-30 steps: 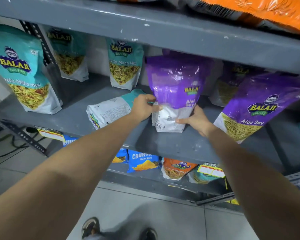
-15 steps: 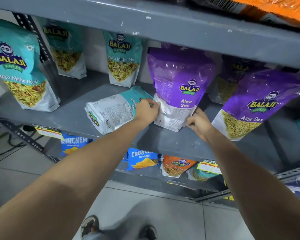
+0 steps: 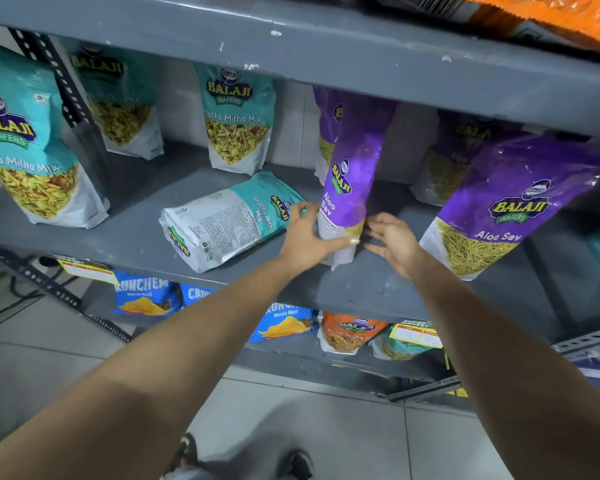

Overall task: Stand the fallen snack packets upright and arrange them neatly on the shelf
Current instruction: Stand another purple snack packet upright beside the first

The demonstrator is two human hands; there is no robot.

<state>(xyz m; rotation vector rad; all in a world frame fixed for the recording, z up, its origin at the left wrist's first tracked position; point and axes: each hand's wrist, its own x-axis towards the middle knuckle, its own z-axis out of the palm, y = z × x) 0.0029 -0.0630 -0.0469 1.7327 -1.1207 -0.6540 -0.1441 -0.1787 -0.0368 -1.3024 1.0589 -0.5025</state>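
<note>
— On the middle shelf (image 3: 146, 237), what are the hands doing?

— Left hand (image 3: 305, 240) is wrapped around the lower part of a purple Aloo Sev packet (image 3: 347, 188), thumb across its white base, fingers behind. Right hand (image 3: 392, 242) is just beside the packet's other edge, fingers spread and released; I can't tell whether a fingertip touches the foil.

— So the packet is up?

— It stands on its base, but turned edge-on to the aisle, so the label faces left rather than forward. I'd judge this the squaring-up step: upright, not yet facing out.

— And outward from there?

— Directly left, touching or nearly touching the left hand, a teal Khatta Mitha Mix packet (image 3: 222, 223) lies flat on its face, back print upward, bottom end toward the shelf edge. That one is the fallen packet not yet dealt with. To the right, another Aloo Sev packet (image 3: 499, 216) leans forward at the front. Behind, a teal packet (image 3: 238, 119) stands at the back wall, and a large teal one (image 3: 25, 150) stands far left.

— Next move?

— Probably twist the purple packet to face front and seat it beside its leaning neighbour, with the right hand steadying the far edge. Then let go gently, since these tall pouches look top-heavy, and reach for the teal one lying down.
</note>
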